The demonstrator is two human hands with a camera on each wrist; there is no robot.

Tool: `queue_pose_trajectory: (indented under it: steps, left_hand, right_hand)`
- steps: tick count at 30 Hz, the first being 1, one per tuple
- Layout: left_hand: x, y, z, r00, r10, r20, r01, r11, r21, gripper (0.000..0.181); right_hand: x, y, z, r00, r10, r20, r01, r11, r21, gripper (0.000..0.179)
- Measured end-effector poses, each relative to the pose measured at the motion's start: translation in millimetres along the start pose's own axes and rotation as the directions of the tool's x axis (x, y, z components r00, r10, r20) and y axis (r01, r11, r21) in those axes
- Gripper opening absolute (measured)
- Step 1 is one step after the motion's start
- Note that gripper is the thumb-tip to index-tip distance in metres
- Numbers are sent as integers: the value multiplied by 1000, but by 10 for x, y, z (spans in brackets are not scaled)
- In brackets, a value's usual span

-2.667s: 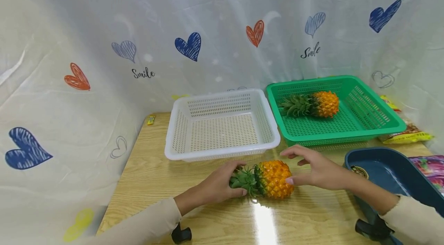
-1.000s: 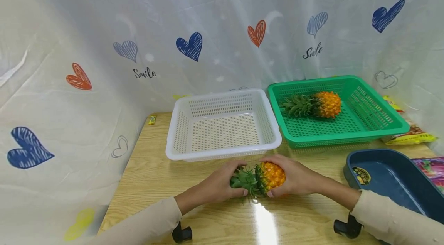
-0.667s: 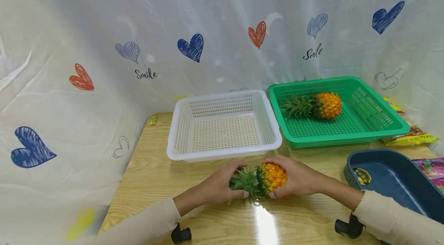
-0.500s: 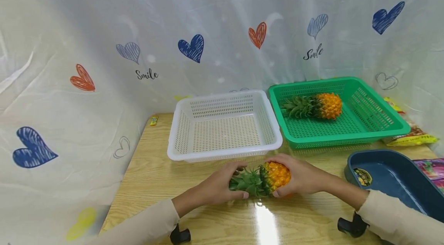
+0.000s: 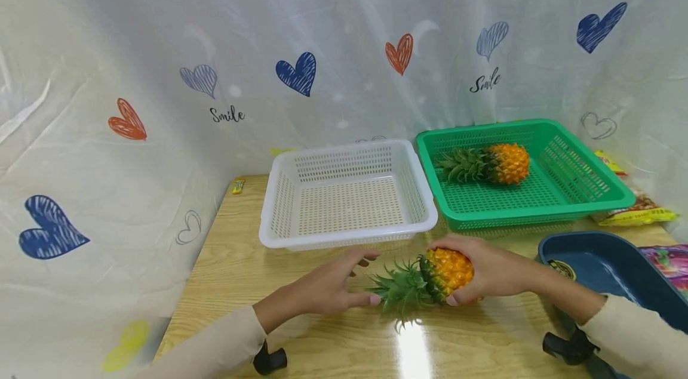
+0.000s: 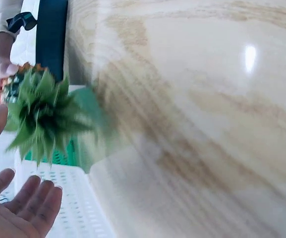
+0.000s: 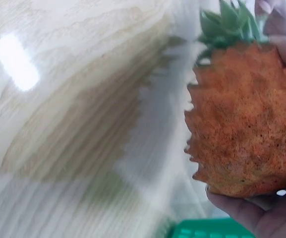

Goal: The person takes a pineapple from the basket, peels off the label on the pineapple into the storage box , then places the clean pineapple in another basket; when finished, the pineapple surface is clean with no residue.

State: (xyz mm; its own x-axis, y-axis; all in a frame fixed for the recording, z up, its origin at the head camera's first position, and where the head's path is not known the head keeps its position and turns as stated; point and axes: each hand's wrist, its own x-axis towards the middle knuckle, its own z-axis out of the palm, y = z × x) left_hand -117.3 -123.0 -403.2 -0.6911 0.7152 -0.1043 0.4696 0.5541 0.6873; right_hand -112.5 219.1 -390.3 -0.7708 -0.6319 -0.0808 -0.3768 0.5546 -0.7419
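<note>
My left hand (image 5: 328,289) had let go of the leafy crown, fingers relaxed, while my right hand (image 5: 491,271) gripped the orange plastic pineapple (image 5: 430,277), lifting it rightward off the glossy wooden table (image 5: 242,271).

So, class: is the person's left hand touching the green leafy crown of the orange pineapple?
Apart: the left wrist view shows a gap between the open left hand and the crown.

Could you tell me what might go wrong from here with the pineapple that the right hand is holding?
The right hand alone grips the pineapple; the left hand is open beside the leaves, so the fruit could slip or tip. The white basket rim is close behind, so the leaves might snag on it.
</note>
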Motion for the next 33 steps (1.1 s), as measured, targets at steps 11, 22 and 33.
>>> queue_pose_trajectory:
  steps: [11,22,33]
  left_hand:
    - [-79,9,-385,982,91,-163,-83,995,55,60]
    - [-83,-186,-612,956,108,-272,-79,990,117,47]
    - [-25,-308,-670,969,-7,-248,40,991,129,43]
  right_hand:
    - [-240,-37,-387,997,-70,40,68,997,46,72]
    - [-400,-170,-890,995,-98,-19,97,995,-35,74]
    - [-416,-191,-1309,995,23,-100,-36,991,-130,80]
